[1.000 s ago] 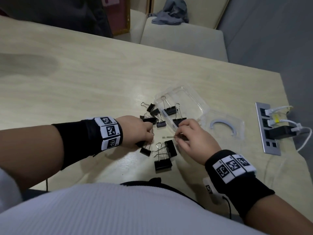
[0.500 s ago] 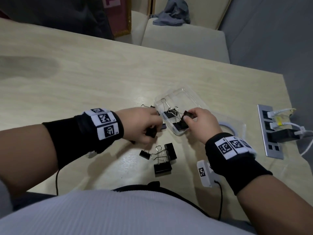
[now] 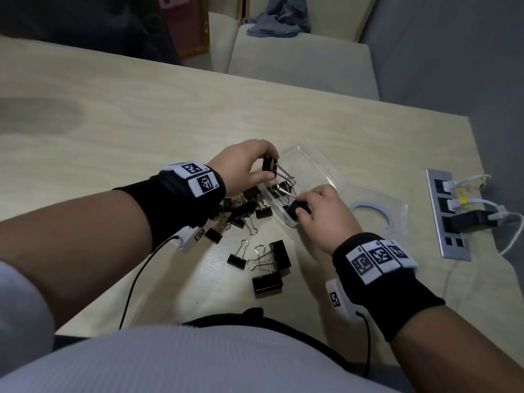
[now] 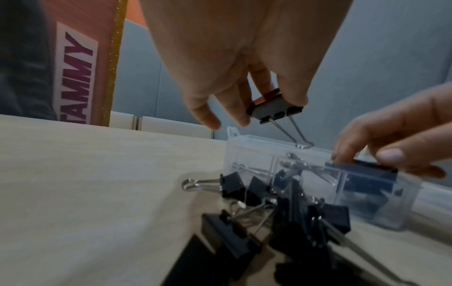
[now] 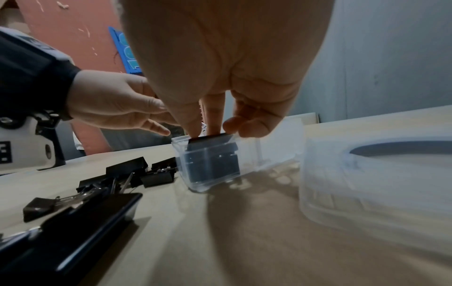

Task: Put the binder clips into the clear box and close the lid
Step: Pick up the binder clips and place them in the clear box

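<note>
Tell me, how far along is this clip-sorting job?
Partly done. A few clips already lie in the clear box. The right hand is setting a large clip into its near end; the left hand holds another clip above it. Many loose clips wait on the table, and the lid lies off beside the box.

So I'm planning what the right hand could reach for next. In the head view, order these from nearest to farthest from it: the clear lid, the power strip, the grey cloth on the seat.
1. Clear lid, just right of the right hand.
2. Power strip, farther right at the table edge.
3. Grey cloth, far back on the seat beyond the table.
</note>
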Demonstrator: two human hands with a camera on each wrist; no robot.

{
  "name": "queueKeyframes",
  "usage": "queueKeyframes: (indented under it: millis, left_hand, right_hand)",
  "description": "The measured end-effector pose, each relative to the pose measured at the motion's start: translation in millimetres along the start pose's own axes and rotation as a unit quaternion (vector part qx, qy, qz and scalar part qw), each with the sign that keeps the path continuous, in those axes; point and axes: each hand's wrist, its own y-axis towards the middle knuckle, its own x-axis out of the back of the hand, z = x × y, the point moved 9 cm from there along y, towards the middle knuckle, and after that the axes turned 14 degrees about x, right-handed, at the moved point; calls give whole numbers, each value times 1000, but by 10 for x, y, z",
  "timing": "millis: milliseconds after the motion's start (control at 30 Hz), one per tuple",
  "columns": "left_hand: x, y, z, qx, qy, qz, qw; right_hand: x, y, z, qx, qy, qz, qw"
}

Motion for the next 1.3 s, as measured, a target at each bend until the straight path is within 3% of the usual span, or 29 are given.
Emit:
queueKeyframes:
  millis: [200,333,600,700,767,833,900,1000,1133,1300]
  left_hand:
    - [-188,123,59,6,187,1,982]
    - [-245,99,60,-26,287,-4,957]
    - [-416,-57,322,15,373,69,925]
    - [-409,-92,296,23,341,54,938]
    - [-324,-136,216,17,288,19,957]
    - [-214,-210,125,-6,254,-22,967]
    - [-147,-294,110,-25,249,-35,967]
    - [-188,-416,234,-39,273,20,961]
    - [-374,-682,290,-102,314,85,940]
    - [-626,-1129,-36,-252,321,57,911]
  right_hand:
    - [-10,-17,-17,7,6,-20,1000]
    - [0,-16,-12,15,-1,-31,999]
    - [-28,-65,34,19,-27,-10,999]
    - [-21,-133,99,26,-39,-20,999]
    - [17,-197,230,71,-31,-44,996]
    - [-53,-280,395,142,-24,-17,989]
    - [-271,-394,484,189,-40,69,979]
    - [-556,-533,438,192,-89,165,963]
    - [-574,-515,366,147,-94,157,972]
    - [-464,-505,265,96,-140,120,978]
